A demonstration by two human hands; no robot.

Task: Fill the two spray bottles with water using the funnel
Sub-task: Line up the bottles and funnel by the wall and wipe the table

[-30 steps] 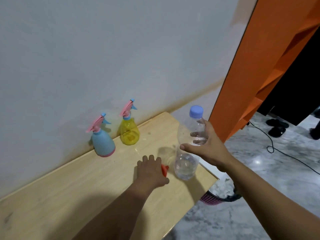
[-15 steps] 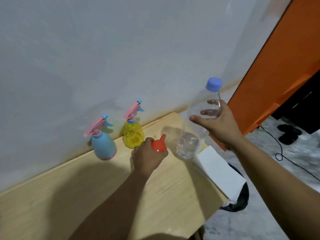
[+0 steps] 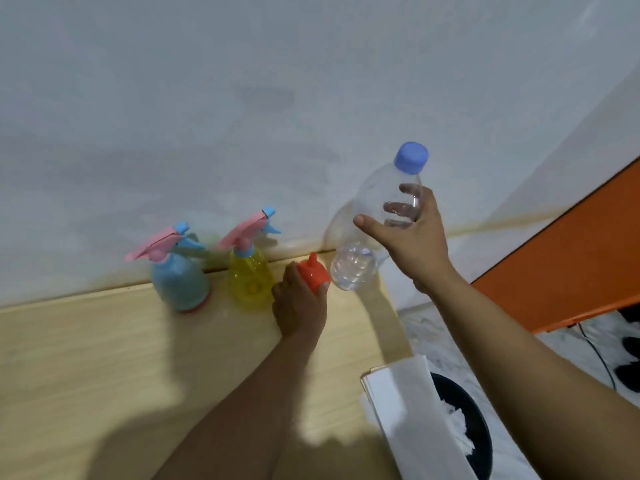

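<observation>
Two spray bottles stand against the wall on the wooden table (image 3: 104, 358): a blue one (image 3: 180, 282) with a pink trigger head, and a yellow one (image 3: 250, 280) to its right, also with a pink trigger. My left hand (image 3: 299, 306) grips the orange funnel (image 3: 313, 277), spout up, just right of the yellow bottle. My right hand (image 3: 407, 233) holds a clear water bottle (image 3: 363, 244) with a blue cap, lifted off the table and tilted, with a little water in its lower end.
The table's right edge runs just right of my left hand. A white paper stack (image 3: 408, 410) lies at that edge above a black bin (image 3: 478, 434) on the marble floor. An orange panel (image 3: 571, 265) stands at the right; the wall is close behind.
My left hand picked the funnel up and carried it toward the yellow spray bottle. My right hand lifted the water bottle higher and tilted it. The view swung left and down.
</observation>
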